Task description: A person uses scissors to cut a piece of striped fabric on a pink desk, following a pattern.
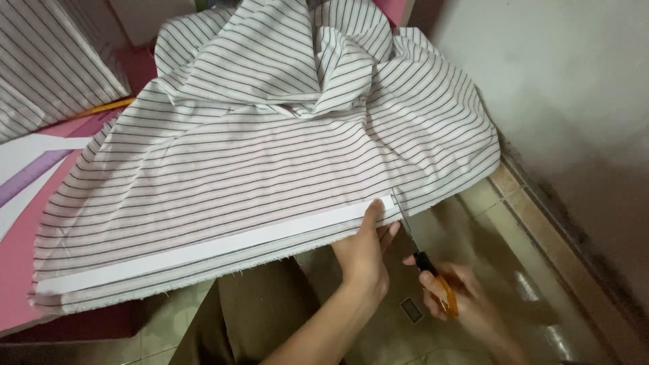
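Striped white cloth (270,135) with thin dark lines lies spread over a pink surface (17,263), its far part bunched into loose folds and its near edge hanging just past the surface's rim. A long white strip (203,249) (paper or card, it is hard to tell which) runs along that near edge, parallel to the frayed hem.

The left hand (365,253) reaches up from below and presses down on the right end of the strip, fingers (373,211) laid flat and closed together on strip and cloth rather than gripping either. Just beside it, the right hand (460,297) is curled around the orange handles of a pair of scissors (422,260), fingers wrapped through the loops; the hand is blurred. The blades point up and away from the person, their tips meeting the cloth's edge right at the end of the strip, with the blades nearly together.

Beneath the hands is a tiled floor (514,223) in pale beige, bordered by a darker band along a grey wall (561,81). The person's brown-clad leg (263,304) shows under the cloth's edge. At the far left, another piece of striped cloth (47,67) lies on the pink surface, well apart from the hands.
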